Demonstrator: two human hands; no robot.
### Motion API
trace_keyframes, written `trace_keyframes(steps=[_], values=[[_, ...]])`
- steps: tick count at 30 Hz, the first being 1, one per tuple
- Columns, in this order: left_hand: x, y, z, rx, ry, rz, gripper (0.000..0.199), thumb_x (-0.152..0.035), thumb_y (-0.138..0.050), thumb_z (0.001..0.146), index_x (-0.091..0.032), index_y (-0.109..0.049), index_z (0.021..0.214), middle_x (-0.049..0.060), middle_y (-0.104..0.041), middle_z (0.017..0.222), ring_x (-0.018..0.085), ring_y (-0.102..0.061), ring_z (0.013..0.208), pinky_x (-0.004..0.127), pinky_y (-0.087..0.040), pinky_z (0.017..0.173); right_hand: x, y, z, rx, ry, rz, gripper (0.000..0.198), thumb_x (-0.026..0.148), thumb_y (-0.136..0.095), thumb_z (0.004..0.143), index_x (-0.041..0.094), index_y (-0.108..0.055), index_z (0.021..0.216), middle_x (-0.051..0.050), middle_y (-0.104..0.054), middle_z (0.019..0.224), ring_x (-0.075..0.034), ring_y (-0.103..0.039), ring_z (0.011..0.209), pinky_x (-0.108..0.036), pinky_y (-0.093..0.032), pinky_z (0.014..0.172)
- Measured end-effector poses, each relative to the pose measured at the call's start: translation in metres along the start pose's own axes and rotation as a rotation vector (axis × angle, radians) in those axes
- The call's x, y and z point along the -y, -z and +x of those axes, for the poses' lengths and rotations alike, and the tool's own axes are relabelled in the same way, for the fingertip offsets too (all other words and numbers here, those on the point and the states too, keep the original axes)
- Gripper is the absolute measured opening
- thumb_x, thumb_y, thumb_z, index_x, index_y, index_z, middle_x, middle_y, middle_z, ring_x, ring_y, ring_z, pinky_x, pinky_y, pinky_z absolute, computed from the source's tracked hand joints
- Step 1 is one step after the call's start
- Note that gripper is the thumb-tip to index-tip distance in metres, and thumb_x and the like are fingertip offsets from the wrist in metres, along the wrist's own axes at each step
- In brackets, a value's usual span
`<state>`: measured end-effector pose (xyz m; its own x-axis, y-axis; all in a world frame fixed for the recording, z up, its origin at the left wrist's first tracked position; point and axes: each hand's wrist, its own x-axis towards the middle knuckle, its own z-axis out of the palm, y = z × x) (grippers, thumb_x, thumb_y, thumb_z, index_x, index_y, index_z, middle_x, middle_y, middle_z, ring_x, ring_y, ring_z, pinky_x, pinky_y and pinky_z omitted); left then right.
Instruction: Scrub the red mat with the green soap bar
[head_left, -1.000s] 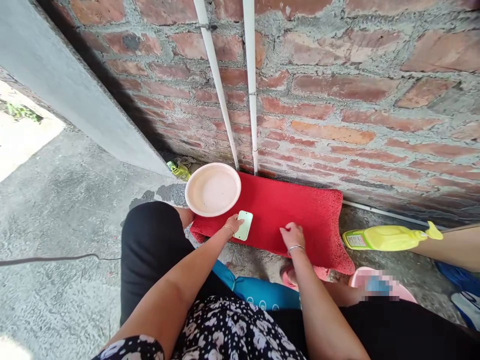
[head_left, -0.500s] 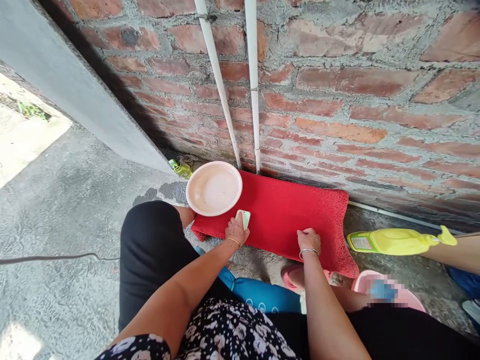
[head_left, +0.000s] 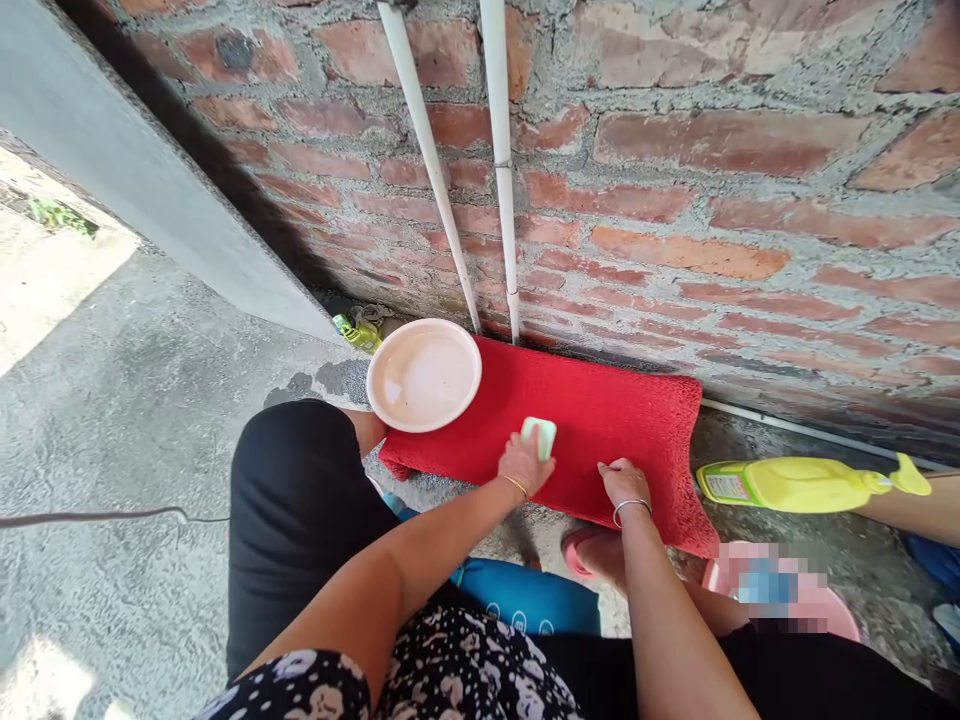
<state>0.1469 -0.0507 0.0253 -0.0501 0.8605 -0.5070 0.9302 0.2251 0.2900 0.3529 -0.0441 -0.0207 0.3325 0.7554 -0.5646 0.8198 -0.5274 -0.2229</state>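
Note:
A red mat (head_left: 600, 400) with shaggy edges lies spread out low along the foot of the brick wall, its right end curling. My left hand (head_left: 526, 463) is closed around a pale green bar of soap (head_left: 541, 436) and presses it on the mat's middle. To its right, my right hand (head_left: 624, 483) is closed at the mat's front part and appears to grip the fabric; its fingertips are partly hidden. A pale pink basin (head_left: 425, 375) rests on the mat's left end, with what looks like a little water inside.
A yellow pump bottle (head_left: 802, 484) stands right of the mat, near another person's leg (head_left: 911, 505). A pink tub (head_left: 840, 608) sits at lower right. Behind the basin is a green-yellow bottle (head_left: 358, 332). Two white pipes (head_left: 504, 200) run down the brick wall (head_left: 660, 190).
My left hand has slid the bar of soap rightward along the mat, from near the basin to the middle. My right hand stays at nearly the same spot. The view has shifted slightly.

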Motion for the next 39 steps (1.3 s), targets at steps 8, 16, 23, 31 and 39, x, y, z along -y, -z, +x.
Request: trace_keyframes(steps=[8,16,23,31,39], values=[[-0.003,0.011,0.03,-0.2,0.337,0.069,0.079,-0.05,-0.049,0.08,-0.015,-0.022,0.145,0.019,-0.046,0.118,0.028,-0.054,0.101,0.035,-0.046,0.079,0.014,0.011,-0.006,0.093,-0.091,-0.028,0.031,0.04,-0.047,0.085,0.016,-0.063,0.099,-0.017,-0.062,0.106,-0.025,-0.061,0.098,-0.034,-0.045,0.079],[-0.05,0.001,0.021,-0.074,0.019,0.026,0.076,-0.061,-0.05,0.077,-0.031,-0.026,0.143,0.012,-0.047,0.12,0.025,-0.053,0.103,0.033,-0.045,0.082,0.014,0.012,-0.011,0.092,-0.088,-0.006,0.03,0.043,-0.045,0.086,0.019,-0.062,0.093,-0.014,-0.061,0.104,-0.025,-0.061,0.097,-0.034,-0.045,0.078],[0.0,0.034,0.063,-0.267,0.388,0.064,0.075,-0.049,-0.05,0.081,-0.017,-0.025,0.144,0.019,-0.046,0.119,0.028,-0.054,0.102,0.035,-0.046,0.081,0.018,0.012,-0.011,0.11,-0.135,0.006,0.03,0.041,-0.045,0.087,0.019,-0.059,0.102,-0.016,-0.056,0.111,-0.026,-0.06,0.098,-0.037,-0.044,0.08],[-0.052,0.01,0.049,-0.147,-0.011,0.053,0.075,-0.058,-0.051,0.078,-0.03,-0.027,0.143,0.013,-0.047,0.119,0.026,-0.052,0.103,0.036,-0.047,0.08,0.014,0.011,-0.011,0.096,-0.087,0.0,0.03,0.044,-0.043,0.087,0.02,-0.059,0.095,-0.014,-0.057,0.104,-0.025,-0.059,0.097,-0.036,-0.044,0.08],[-0.009,0.047,0.095,-0.321,0.463,0.002,0.075,-0.049,-0.049,0.082,-0.017,-0.024,0.144,0.02,-0.045,0.124,0.028,-0.052,0.105,0.036,-0.045,0.083,0.017,0.011,-0.011,0.117,-0.118,-0.009,0.029,0.042,-0.042,0.087,0.02,-0.058,0.099,-0.014,-0.055,0.105,-0.025,-0.06,0.094,-0.037,-0.044,0.078]])
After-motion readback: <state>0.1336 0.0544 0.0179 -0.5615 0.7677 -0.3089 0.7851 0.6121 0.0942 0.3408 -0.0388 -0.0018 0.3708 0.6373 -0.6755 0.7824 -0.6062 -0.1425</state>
